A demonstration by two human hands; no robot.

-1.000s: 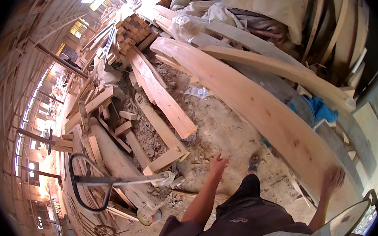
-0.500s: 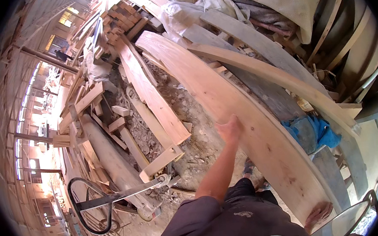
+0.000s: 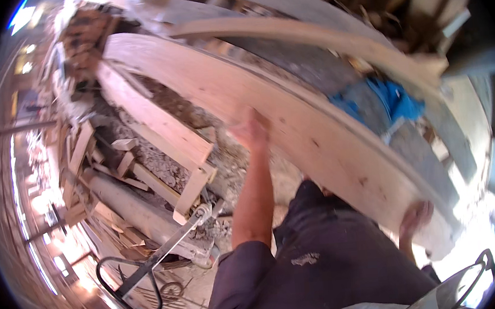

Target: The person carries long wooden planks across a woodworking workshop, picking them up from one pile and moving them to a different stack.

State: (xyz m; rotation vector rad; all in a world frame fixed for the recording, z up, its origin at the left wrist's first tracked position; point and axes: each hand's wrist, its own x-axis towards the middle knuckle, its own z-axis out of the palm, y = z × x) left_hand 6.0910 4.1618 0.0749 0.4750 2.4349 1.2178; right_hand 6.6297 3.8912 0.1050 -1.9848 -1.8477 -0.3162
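Note:
A long, broad pale wooden plank point(image 3: 317, 149) with dark knots runs diagonally from the far left down to the near right in front of me. My left hand point(image 3: 251, 130) grips its near edge around the middle, thumb side on the upper face. Close to the plank's near right end, my right hand point(image 3: 416, 217) lies over the edge, fingers curled on the upper face. Motion blur softens both hands, and the undersides of their grips are hidden. A blue plastic sheet point(image 3: 397, 99) lies past the plank's far edge.
A narrower curved beam point(image 3: 284, 29) and grey boards point(image 3: 422, 152) lie beyond the plank. On the left are a shorter board point(image 3: 151, 112), a round log point(image 3: 141, 209), offcuts, and a bar with a black loop handle point(image 3: 133, 285). A wood stack point(image 3: 84, 42) stands far left.
My view has swung, so the surroundings sit farther left and higher. Both hands remain on the plank at about the same spots. More of the right forearm shows.

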